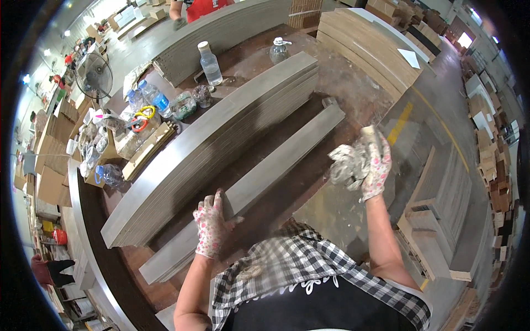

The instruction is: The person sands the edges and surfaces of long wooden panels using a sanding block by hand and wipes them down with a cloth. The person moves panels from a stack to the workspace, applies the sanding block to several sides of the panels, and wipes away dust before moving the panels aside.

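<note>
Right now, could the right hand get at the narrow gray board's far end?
Probably yes: nothing visible stands between the right hand and the narrow gray board, though a crumpled rag occupies that hand.

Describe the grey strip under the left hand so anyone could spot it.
On the reddish-brown table, a tall stack of grey boards runs diagonally. Along its near side lies the grey strip, under the left hand. What sets it apart: it sits far lower than that stack.

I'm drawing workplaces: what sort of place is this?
Probably a factory workshop: a stack of long grey boards on the workbench, a big caged fan, and yellow lines on the floor.
</note>
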`<state>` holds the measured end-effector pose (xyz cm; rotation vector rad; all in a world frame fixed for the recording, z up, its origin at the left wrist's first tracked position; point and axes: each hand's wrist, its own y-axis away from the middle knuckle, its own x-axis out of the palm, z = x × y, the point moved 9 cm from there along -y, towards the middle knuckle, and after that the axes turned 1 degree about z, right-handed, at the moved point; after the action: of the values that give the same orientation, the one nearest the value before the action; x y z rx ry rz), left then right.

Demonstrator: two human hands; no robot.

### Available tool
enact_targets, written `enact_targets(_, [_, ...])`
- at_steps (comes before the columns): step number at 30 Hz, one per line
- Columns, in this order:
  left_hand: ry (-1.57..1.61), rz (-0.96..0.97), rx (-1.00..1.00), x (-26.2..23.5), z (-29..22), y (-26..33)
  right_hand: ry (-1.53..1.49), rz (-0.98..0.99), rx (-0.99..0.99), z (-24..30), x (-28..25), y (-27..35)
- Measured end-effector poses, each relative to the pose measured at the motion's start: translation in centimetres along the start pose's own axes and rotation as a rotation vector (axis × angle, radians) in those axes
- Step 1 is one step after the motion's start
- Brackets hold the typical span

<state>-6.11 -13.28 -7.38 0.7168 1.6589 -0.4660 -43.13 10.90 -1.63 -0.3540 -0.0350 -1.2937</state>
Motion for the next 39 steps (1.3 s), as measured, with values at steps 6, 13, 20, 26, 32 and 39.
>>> enact_targets(6, [0.045,-0.141,0.095,-2.3,-1.6,0.8,-0.109,0.371,0.25,-1.9,12.4,9.1])
enact_targets(13, [1.867,0.135,-0.026,-1.2,-7.5,0.6,-0.076,0.788,-0.128,3.7,21.8,15.7])
enact_targets(20, [1.109,-0.268,-0.062,-2.8,-3.4,3.4,-0.136,0.866,0.133,-0.9,21.9,10.3])
enact_targets(26, [0.491,-0.4,-0.001,-3.3,0.2,9.5,0.27,1.291,-0.167,-3.3,26.9,13.6])
enact_targets(32, [0.363,-0.477,-0.064,-3.1,3.1,14.8,0.311,1.489,-0.246,-2.6,32.0,21.6])
enact_targets(39, [0.396,-0.514,-0.029,-1.1,6.4,15.9,0.314,1.79,-0.506,-1.2,40.8,37.1])
